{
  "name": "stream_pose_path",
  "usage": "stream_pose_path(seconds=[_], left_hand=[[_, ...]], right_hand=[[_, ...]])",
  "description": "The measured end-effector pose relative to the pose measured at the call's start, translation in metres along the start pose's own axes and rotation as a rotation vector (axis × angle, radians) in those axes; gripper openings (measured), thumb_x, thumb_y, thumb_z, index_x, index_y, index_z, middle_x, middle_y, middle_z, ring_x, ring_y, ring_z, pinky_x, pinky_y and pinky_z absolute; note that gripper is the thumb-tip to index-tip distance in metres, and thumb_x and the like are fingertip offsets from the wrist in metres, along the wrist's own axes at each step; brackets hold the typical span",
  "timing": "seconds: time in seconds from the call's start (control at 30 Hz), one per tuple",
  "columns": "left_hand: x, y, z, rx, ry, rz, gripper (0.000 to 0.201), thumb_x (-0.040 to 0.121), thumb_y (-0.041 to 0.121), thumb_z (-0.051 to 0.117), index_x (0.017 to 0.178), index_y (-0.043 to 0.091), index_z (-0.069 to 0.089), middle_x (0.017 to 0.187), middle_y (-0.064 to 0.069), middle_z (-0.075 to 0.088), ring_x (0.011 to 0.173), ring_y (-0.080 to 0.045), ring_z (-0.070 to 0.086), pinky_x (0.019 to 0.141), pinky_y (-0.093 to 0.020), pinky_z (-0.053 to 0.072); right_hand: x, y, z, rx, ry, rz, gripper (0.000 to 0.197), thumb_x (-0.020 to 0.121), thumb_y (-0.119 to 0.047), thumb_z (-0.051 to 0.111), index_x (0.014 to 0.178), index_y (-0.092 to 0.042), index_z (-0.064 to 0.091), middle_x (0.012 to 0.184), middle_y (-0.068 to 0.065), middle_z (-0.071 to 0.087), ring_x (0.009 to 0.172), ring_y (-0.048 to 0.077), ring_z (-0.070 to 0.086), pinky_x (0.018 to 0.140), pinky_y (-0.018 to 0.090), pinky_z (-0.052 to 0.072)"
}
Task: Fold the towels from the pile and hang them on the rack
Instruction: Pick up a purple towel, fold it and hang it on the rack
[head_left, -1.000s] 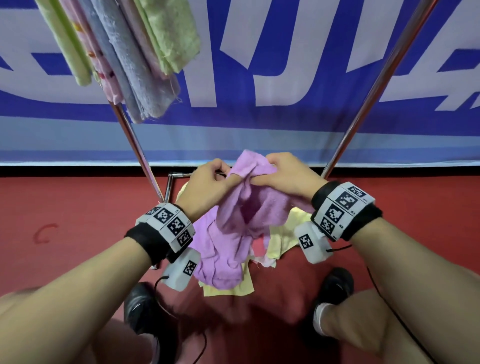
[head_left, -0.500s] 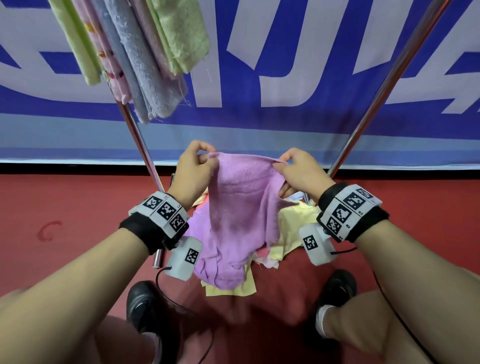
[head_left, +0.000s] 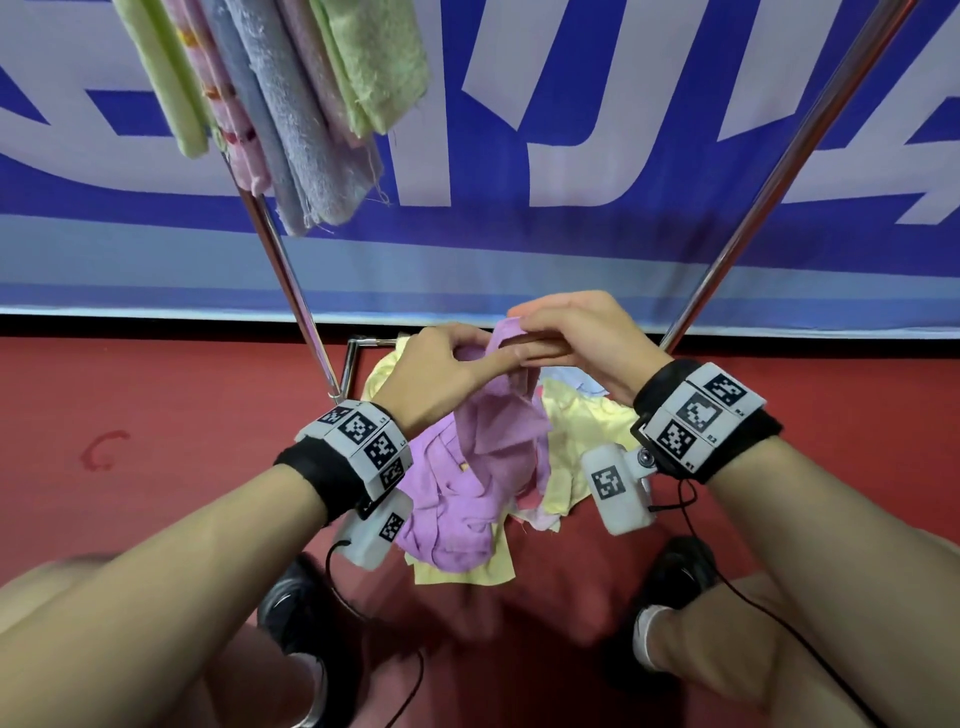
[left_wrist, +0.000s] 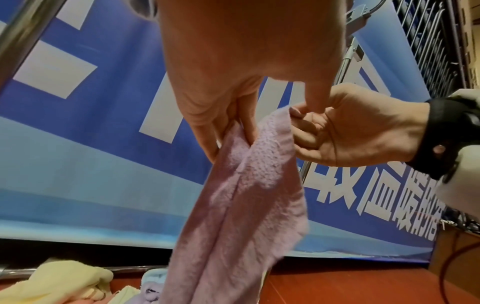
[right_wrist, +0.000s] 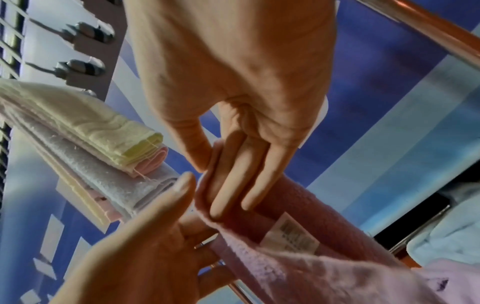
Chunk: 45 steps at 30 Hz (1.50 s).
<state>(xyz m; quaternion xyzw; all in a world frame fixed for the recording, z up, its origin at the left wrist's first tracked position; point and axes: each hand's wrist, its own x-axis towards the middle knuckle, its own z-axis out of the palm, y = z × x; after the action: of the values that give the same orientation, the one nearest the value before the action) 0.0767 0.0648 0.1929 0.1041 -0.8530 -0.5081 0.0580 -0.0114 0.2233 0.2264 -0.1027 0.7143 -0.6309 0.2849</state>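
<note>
The rack (head_left: 291, 283) is cut off by the top edge of the head view, so its rail and the tops of the hung towels (head_left: 311, 104) are out of frame. The purple towel (head_left: 488, 457) covers much of the pile (head_left: 582, 431) beneath it. The left hand (head_left: 441, 374) hides its own fingertips in the cloth; the right hand (head_left: 582, 338) overlaps it. The label (right_wrist: 291, 232) on the towel is too blurred to read. Both shoes (head_left: 675, 577) are partly hidden by the forearms.
</note>
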Motion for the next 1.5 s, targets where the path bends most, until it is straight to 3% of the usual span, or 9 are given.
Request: stream_pose_path(seconds=[0.27, 0.53, 0.67, 0.8, 0.9, 1.0, 1.17, 1.37, 1.5], left_hand=[[0.010, -0.008, -0.002, 0.235, 0.029, 0.079, 0.016, 0.093, 0.032, 0.067, 0.079, 0.027, 0.070, 0.059, 0.016, 0.058, 0.059, 0.006, 0.053, 0.058, -0.012, 0.033], [0.017, -0.021, -0.010, -0.130, 0.129, -0.088, 0.031, 0.097, 0.026, 0.064, 0.069, 0.014, 0.058, 0.053, 0.003, 0.056, 0.046, -0.008, 0.050, 0.054, -0.021, 0.045], [0.018, -0.018, -0.014, -0.173, 0.130, -0.018, 0.014, 0.093, 0.016, 0.070, 0.090, 0.007, 0.060, 0.058, 0.002, 0.052, 0.044, -0.006, 0.045, 0.047, -0.019, 0.040], [0.021, -0.016, -0.031, -0.066, -0.171, -0.132, 0.020, 0.093, 0.015, 0.070, 0.112, 0.008, 0.070, 0.068, 0.000, 0.060, 0.052, -0.003, 0.051, 0.049, -0.015, 0.044], [0.022, -0.020, -0.046, 0.078, -0.328, -0.163, 0.013, 0.090, 0.010, 0.073, 0.102, 0.013, 0.076, 0.073, 0.006, 0.070, 0.060, -0.001, 0.059, 0.060, -0.014, 0.048], [0.026, -0.025, -0.051, 0.067, -0.173, -0.158, 0.007, 0.085, 0.016, 0.079, 0.089, 0.011, 0.077, 0.075, -0.003, 0.070, 0.066, -0.008, 0.058, 0.070, -0.025, 0.049], [0.027, -0.028, -0.044, -0.012, 0.131, -0.117, 0.039, 0.075, 0.037, 0.087, 0.062, 0.014, 0.058, 0.055, 0.003, 0.049, 0.049, -0.006, 0.040, 0.049, -0.019, 0.035], [0.028, -0.017, -0.043, -0.036, 0.078, -0.078, 0.036, 0.083, 0.033, 0.081, 0.066, 0.013, 0.056, 0.061, 0.000, 0.050, 0.055, -0.008, 0.043, 0.052, -0.019, 0.037], [0.026, -0.017, -0.062, -0.009, -0.209, -0.132, 0.011, 0.086, 0.014, 0.078, 0.087, 0.004, 0.074, 0.074, -0.008, 0.069, 0.064, -0.014, 0.058, 0.057, -0.017, 0.050]], right_hand=[[0.002, 0.007, -0.002, -0.259, -0.040, -0.127, 0.021, 0.080, -0.004, 0.084, 0.101, -0.006, 0.080, 0.098, 0.011, 0.080, 0.103, 0.023, 0.075, 0.100, 0.038, 0.058], [0.005, 0.010, -0.015, -1.042, 0.258, -0.349, 0.035, 0.086, -0.062, 0.070, 0.081, -0.028, 0.081, 0.072, -0.003, 0.068, 0.077, 0.021, 0.062, 0.069, 0.034, 0.045], [0.012, 0.009, -0.023, -0.897, 0.230, -0.366, 0.028, 0.086, -0.056, 0.073, 0.081, -0.030, 0.080, 0.081, -0.007, 0.066, 0.077, 0.017, 0.062, 0.072, 0.036, 0.051], [0.009, 0.006, -0.028, -0.924, 0.104, -0.268, 0.015, 0.090, -0.038, 0.076, 0.088, -0.024, 0.081, 0.068, -0.001, 0.072, 0.051, 0.022, 0.069, 0.050, 0.018, 0.049], [0.011, 0.009, -0.031, -0.921, 0.103, -0.278, 0.008, 0.089, -0.031, 0.077, 0.090, -0.023, 0.080, 0.076, -0.002, 0.075, 0.051, 0.014, 0.069, 0.065, 0.030, 0.060], [0.015, 0.014, -0.032, -0.888, 0.074, -0.279, 0.011, 0.087, -0.022, 0.080, 0.098, -0.023, 0.079, 0.082, -0.002, 0.077, 0.056, 0.011, 0.070, 0.073, 0.029, 0.060], [0.022, 0.017, -0.028, -0.828, 0.045, -0.295, 0.026, 0.084, -0.004, 0.076, 0.106, -0.019, 0.078, 0.086, 0.001, 0.077, 0.074, 0.023, 0.074, 0.073, 0.019, 0.056], [0.020, 0.013, -0.027, -0.808, 0.009, -0.230, 0.006, 0.086, -0.023, 0.080, 0.091, -0.020, 0.082, 0.074, 0.004, 0.075, 0.061, 0.022, 0.068, 0.055, 0.022, 0.056], [0.023, 0.008, -0.048, -1.062, 0.110, -0.208, 0.013, 0.087, -0.044, 0.077, 0.095, -0.034, 0.079, 0.075, -0.010, 0.072, 0.081, 0.014, 0.065, 0.078, 0.031, 0.048]])
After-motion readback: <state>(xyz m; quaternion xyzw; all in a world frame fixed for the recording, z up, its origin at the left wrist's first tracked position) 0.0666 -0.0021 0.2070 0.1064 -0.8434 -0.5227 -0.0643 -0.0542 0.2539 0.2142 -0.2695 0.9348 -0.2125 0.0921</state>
